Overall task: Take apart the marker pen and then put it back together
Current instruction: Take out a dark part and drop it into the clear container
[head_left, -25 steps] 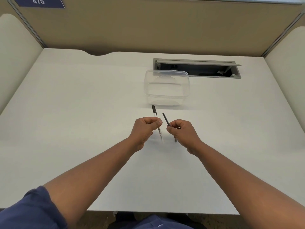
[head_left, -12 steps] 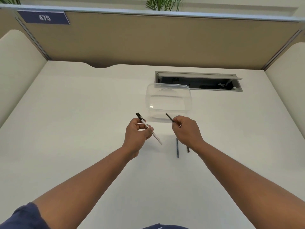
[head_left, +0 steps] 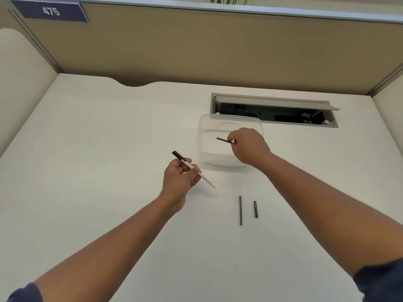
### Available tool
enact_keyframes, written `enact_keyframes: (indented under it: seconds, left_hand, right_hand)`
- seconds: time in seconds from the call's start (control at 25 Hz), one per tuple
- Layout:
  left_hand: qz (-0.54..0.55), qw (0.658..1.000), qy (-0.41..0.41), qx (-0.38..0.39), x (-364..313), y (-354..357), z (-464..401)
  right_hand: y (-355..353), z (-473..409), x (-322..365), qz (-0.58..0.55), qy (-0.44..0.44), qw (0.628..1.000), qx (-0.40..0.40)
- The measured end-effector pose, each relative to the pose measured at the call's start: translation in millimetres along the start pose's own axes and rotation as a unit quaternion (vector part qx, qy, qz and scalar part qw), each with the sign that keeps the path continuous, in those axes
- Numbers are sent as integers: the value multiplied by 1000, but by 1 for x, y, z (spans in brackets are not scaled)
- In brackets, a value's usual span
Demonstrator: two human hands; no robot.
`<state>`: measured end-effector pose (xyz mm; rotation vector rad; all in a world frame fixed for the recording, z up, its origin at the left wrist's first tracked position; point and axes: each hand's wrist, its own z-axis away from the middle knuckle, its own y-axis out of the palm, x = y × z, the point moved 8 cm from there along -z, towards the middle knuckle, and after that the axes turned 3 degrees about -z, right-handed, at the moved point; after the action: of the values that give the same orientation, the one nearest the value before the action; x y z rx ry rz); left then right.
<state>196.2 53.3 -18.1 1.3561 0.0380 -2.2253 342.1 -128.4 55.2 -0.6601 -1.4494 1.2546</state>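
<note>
My left hand (head_left: pixel 180 182) grips the white marker barrel (head_left: pixel 204 177), which carries a black end piece at its upper left and slants down to the right. My right hand (head_left: pixel 250 147) pinches a short black pen part (head_left: pixel 224 140) and holds it over the clear plastic container (head_left: pixel 205 136). On the desk in front of my right forearm lie two loose parts side by side: a long thin grey rod (head_left: pixel 240 210) and a short black piece (head_left: pixel 256 209).
The white desk (head_left: pixel 98 160) is enclosed by tan partition walls. Behind the container an open cable tray (head_left: pixel 274 112) is set into the desk. A blue sign reading 475 (head_left: pixel 51 11) hangs at the top left.
My right hand has moved away from me with the black part, to over the container. My left hand has turned the barrel slantwise. The view has tilted up, showing the two loose parts.
</note>
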Motion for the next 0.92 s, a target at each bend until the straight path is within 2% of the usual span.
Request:
enact_keyframes:
  seconds: [0.28, 0.92]
  left_hand:
    - [8, 1000, -23, -17, 11, -12, -11]
    - [18, 999, -48, -18, 22, -13, -14]
  right_hand:
    - [43, -36, -10, 43, 24, 991, 128]
    - [52, -51, -21, 33, 51, 989, 133]
